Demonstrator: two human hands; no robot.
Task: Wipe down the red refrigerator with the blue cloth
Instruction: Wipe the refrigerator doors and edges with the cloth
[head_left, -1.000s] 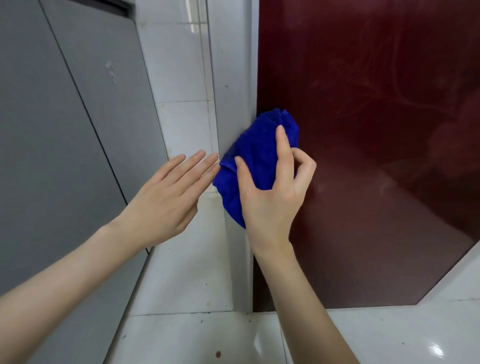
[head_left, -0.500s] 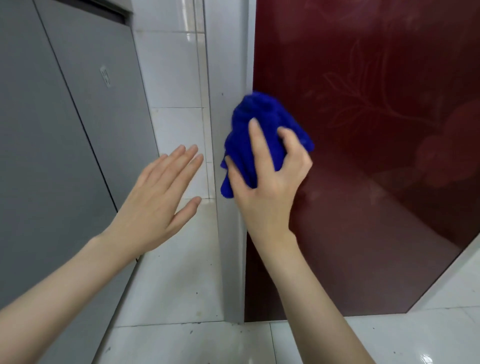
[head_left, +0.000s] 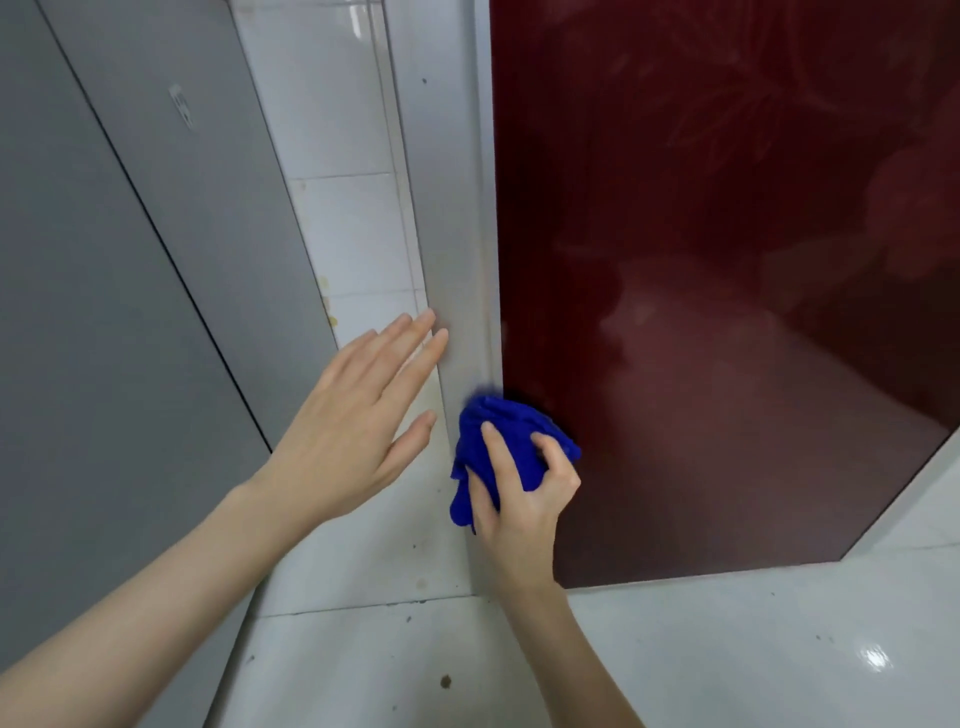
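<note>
The red refrigerator (head_left: 727, 260) fills the right of the view, its glossy dark red door faintly patterned with flowers, its left side panel grey. My right hand (head_left: 524, 493) grips a bunched blue cloth (head_left: 511, 441) and presses it against the lower left corner edge of the fridge, where the grey side meets the red door. My left hand (head_left: 358, 421) is open with fingers spread, its fingertips at the grey side panel just left of and above the cloth. It holds nothing.
A tall grey cabinet (head_left: 119, 312) stands on the left. White wall tiles (head_left: 343, 208) show in the narrow gap between cabinet and fridge. The white floor tiles (head_left: 675, 649) below have a few dark specks.
My right hand has slid the blue cloth down the fridge's left edge from mid-height to near the bottom. My left hand has moved right, closer to the grey side panel.
</note>
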